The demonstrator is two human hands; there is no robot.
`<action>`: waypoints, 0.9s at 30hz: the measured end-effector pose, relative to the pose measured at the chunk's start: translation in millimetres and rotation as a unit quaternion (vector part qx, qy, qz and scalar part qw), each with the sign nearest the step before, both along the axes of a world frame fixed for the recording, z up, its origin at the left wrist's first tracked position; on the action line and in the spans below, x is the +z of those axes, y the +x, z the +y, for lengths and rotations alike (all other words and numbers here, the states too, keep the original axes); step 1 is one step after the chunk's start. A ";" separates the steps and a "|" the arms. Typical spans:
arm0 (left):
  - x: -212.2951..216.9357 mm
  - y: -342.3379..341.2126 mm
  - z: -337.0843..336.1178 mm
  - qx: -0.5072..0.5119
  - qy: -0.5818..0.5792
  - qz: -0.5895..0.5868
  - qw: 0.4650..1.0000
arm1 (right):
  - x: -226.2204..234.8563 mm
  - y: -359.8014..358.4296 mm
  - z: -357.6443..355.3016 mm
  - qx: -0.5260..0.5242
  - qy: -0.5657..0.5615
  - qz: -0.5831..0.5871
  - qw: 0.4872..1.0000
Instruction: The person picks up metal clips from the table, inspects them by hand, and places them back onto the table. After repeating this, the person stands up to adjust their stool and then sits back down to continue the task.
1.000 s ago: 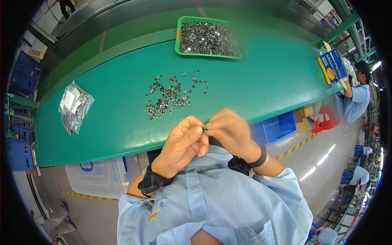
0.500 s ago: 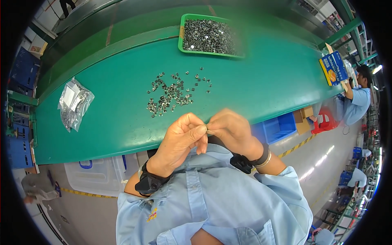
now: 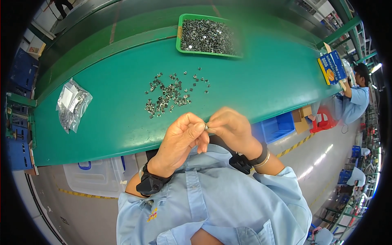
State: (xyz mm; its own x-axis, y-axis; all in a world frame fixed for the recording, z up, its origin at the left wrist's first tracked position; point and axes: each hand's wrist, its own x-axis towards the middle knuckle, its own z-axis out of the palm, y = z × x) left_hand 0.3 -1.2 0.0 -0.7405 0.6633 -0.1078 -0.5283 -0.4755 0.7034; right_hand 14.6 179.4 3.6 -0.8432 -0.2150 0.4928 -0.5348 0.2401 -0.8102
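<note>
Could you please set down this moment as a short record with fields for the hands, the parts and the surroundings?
left hand: pinches a small metal part at its fingertips
right hand: pinches the same part from the other side
loose parts: scattered pile on the green table, beyond the hands
green tray: heaped with metal parts, at the table's far side
clear bag: lies at the table's left end
wrists: dark band on each
co-worker: at the right end

Beyond left hand (image 3: 179, 139): bare surface (image 3: 261, 85), then scattered metal parts (image 3: 169, 96); tray (image 3: 179, 34) farther; bag (image 3: 71, 104) far left.
</note>
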 end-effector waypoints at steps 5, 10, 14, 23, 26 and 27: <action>-2.8 -1.0 0.7 0.006 0.000 -0.004 1.000 | 2.6 -4.2 1.9 0.008 0.018 0.002 1.000; 2.1 -5.6 3.5 0.046 0.014 -0.033 0.998 | 27.0 -40.5 26.0 -0.060 0.107 0.052 0.991; -6.0 -6.6 -0.9 0.030 0.036 -0.022 0.999 | 56.8 -105.0 50.8 -0.184 0.103 -0.002 0.977; -12.2 -12.3 -5.5 -0.020 0.082 -0.047 0.995 | 28.7 -138.2 35.1 -0.098 0.378 0.003 0.920; -12.1 -12.1 -6.5 -0.035 0.076 -0.033 0.996 | 24.8 -141.9 20.2 -0.075 0.418 -0.035 0.905; -12.0 -12.2 -6.4 -0.034 0.076 -0.033 0.996 | 23.4 -143.6 16.9 -0.070 0.430 -0.040 0.899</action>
